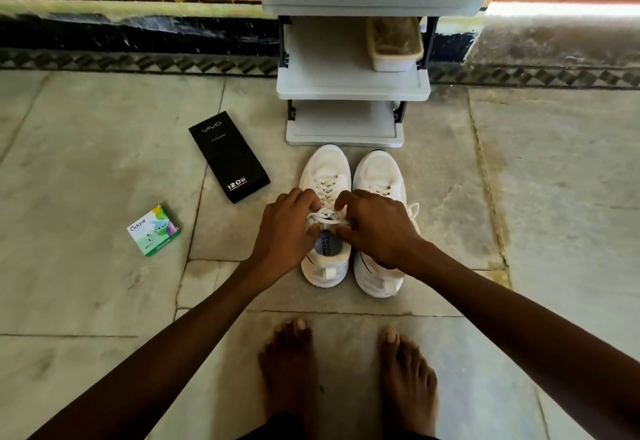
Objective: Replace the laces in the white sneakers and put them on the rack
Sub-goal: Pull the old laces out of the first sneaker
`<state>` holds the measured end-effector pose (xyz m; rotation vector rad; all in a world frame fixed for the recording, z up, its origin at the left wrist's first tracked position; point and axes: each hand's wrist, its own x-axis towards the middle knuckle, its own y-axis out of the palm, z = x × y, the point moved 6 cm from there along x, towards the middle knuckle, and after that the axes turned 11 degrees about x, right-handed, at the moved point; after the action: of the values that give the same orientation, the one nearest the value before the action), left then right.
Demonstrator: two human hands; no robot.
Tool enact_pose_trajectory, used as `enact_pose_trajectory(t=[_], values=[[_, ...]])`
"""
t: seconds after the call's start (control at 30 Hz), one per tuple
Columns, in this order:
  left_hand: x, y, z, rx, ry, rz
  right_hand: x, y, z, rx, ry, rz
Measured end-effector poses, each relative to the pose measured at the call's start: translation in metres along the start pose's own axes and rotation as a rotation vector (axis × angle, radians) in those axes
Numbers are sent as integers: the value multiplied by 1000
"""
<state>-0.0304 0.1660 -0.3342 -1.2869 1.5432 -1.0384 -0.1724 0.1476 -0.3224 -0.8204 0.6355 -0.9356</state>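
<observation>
Nearest the camera, two bare feet [289, 370] stand on the stone floor [519, 197], behind both wrists. Ahead of them the left hand [287, 228] and right hand [374, 228] meet over the collar of the left-hand sneaker [325, 169]. Each has its fingers curled and pinches an end of the white lace [323, 215], which is bunched between the two thumbs at the top eyelets.

The step in hand looks like work on the knot of this shoe. Whether it is being undone or tied I cannot tell. The next move calls for a steady two-handed pull on the ends while the shoe stays put.

The second sneaker [377, 169] sits just under and beyond the right hand, touching its partner, laced, with loose ends trailing outward.

Out past the left hand lie a green box [153, 230] and, further on, a black box [228, 157].

Straight beyond the fingertips stands the grey rack [353, 84], just beyond the toes, with one tub [394, 44] on a shelf.

Count: two sneakers, two boxes, one rack, one tub. No spare lace is in view.
</observation>
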Motion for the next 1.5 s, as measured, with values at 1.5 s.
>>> enact_pose_trajectory(t=[1.5], values=[[5, -2, 18, -217, 27, 190, -8, -7, -7, 48, 96, 109]])
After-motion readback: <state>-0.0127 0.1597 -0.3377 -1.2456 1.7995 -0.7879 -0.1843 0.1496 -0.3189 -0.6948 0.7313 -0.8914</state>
